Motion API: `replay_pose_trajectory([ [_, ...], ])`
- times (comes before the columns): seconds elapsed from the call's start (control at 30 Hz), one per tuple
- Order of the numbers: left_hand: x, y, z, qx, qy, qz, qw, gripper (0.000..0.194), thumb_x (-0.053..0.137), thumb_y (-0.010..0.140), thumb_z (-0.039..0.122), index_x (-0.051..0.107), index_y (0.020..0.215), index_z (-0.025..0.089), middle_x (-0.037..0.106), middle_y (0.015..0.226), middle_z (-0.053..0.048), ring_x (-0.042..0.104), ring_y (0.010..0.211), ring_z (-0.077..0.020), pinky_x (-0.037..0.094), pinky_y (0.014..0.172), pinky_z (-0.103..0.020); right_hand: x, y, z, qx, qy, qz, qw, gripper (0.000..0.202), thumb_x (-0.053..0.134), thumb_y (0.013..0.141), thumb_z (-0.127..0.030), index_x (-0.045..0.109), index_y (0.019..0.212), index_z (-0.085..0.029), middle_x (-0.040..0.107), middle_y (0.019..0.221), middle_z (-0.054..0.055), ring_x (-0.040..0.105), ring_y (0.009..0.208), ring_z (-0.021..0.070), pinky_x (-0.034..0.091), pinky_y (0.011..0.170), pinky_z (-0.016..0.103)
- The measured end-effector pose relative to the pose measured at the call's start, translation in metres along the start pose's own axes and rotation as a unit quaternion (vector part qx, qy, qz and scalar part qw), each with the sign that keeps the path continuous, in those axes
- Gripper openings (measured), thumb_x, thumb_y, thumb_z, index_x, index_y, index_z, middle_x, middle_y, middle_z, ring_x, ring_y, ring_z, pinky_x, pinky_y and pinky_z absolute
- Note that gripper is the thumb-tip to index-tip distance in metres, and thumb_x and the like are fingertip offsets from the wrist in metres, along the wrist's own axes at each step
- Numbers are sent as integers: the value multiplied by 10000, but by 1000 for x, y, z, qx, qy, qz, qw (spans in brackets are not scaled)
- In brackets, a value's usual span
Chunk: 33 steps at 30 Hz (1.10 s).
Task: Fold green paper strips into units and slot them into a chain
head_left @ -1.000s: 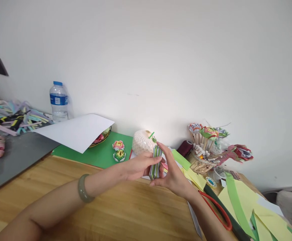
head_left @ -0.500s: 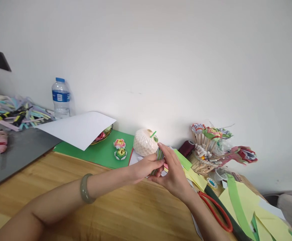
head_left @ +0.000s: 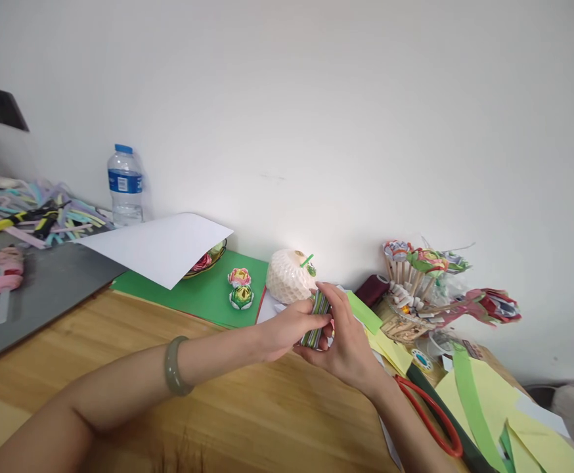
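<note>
Between my two hands is a small green, white and dark striped piece [head_left: 321, 303], perhaps folded paper; its exact kind does not show. My left hand [head_left: 287, 328] pinches it from the left, thumb across its front. My right hand [head_left: 349, 341] grips it from the right, fingertips at its top edge and thumb at its lower edge. Just behind the hands sits a round white coconut-like object [head_left: 287, 277] with a green straw [head_left: 307, 261]. Two small paper flowers, a pink one [head_left: 239, 277] and a green one [head_left: 242, 297], lie on a green sheet [head_left: 208, 305] to the left.
Left are a water bottle [head_left: 125, 187], a white sheet [head_left: 159, 246], a pink glue gun [head_left: 4, 272], and pliers [head_left: 1, 225] by paper strips. Right are a basket of paper flowers [head_left: 405, 322], a thread spool [head_left: 372, 289], red-handled scissors [head_left: 435, 420] and yellow paper [head_left: 484, 387].
The striped piece has turned so more of its striped face shows between my fingers. Both hands keep their grip. The whole view has shifted slightly.
</note>
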State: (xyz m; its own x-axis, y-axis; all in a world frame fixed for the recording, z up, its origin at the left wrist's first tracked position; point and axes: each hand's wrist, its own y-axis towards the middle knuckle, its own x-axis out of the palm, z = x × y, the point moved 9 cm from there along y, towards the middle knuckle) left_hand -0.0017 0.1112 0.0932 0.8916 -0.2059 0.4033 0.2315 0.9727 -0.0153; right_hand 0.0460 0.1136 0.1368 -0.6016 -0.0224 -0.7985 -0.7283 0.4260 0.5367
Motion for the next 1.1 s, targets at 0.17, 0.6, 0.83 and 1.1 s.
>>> replay_pose_trajectory([
  [0.17,-3,4,-5,-1,-16,-7,1000,159,568,784,270,502,718,141,491,660,8,485,573,-107,324,555,-255,2,1,-1,1,-8,-24,1000,921,711,620,-254,196,1383,-230,323,1396,154,394,1238,317,422,935,452],
  [0.6,-7,3,-4,-5,-26,20,999,254,610,775,363,489,723,146,459,667,29,425,529,-71,306,510,-227,6,-1,2,16,48,-18,999,862,682,686,-252,189,1392,-280,368,1337,130,503,1124,277,481,852,391],
  [0.83,5,3,-6,-53,-123,-93,987,234,641,770,327,518,761,128,352,592,57,331,494,-59,309,523,-217,-11,-2,25,105,265,-15,958,694,498,840,-506,155,1408,-303,259,1430,95,359,1254,248,404,962,411],
  [1.1,25,-10,-10,-123,-154,-219,956,188,604,805,294,542,870,129,289,588,64,247,464,-57,254,486,-202,-12,-2,41,175,346,-41,921,376,586,798,-466,631,1094,-238,652,842,30,580,710,159,495,669,302],
])
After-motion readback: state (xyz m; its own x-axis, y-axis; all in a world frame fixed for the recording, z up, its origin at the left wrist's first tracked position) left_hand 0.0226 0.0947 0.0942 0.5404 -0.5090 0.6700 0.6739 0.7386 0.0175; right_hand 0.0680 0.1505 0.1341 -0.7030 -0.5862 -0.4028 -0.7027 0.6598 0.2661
